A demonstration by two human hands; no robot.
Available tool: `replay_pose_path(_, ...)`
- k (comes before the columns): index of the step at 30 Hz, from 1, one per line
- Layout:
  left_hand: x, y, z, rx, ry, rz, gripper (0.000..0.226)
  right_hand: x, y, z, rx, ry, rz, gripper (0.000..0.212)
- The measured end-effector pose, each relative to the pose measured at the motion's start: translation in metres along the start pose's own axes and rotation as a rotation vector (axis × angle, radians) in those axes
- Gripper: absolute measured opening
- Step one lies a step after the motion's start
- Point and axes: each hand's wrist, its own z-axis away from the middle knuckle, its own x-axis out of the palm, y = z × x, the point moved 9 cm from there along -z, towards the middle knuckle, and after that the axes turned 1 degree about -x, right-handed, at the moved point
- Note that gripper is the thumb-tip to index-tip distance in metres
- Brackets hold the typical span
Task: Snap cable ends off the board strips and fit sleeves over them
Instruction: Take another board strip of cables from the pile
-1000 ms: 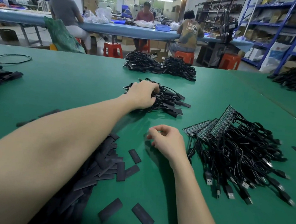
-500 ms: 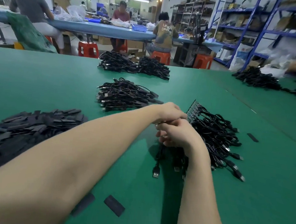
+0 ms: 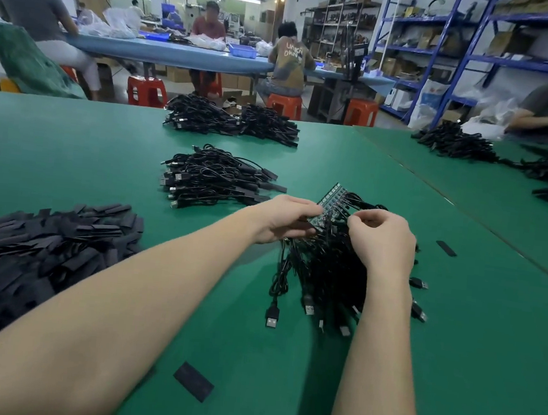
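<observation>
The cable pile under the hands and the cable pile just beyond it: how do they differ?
The near cable pile still hangs from a green board strip, gripped by the left hand and right hand; the far cable pile lies untouched, its ends loose and sleeved. Both are black USB cables on the green table.

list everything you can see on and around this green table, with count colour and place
board strip: one in hand, green, centre, held up above its cables
cables on the strip: one bundle, black, under both hands
finished cable pile: one, black, just beyond the hands
far cable piles: two side by side, black, far edge
cable piles at right: several, black, on the adjoining table
sleeve pile: one heap, black, left
loose sleeves: two, black, near front and right of the bundle
table: one, green
stools: several, red, behind
people: four plainly seen, seated, background
left hand: grips the strip
right hand: pinches at the strip's cable ends
</observation>
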Motion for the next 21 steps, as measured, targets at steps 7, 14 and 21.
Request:
replay_pose_path(7,-0.041,0.018,0.038,0.028,-0.096,0.153,0.012,-0.004,-0.011,0.002,-0.064,0.074,-0.117,0.015)
replay_pose_path(14,-0.082,0.036,0.076,0.050,-0.173,0.128,0.020,-0.013,-0.050,0.010,-0.280,0.135,-0.116,0.015)
replay_pose_path(21,-0.105,0.036,0.102,0.035,-0.197,0.016,0.019,0.017,-0.056,0.015,-0.320,-0.269,-0.055,0.016)
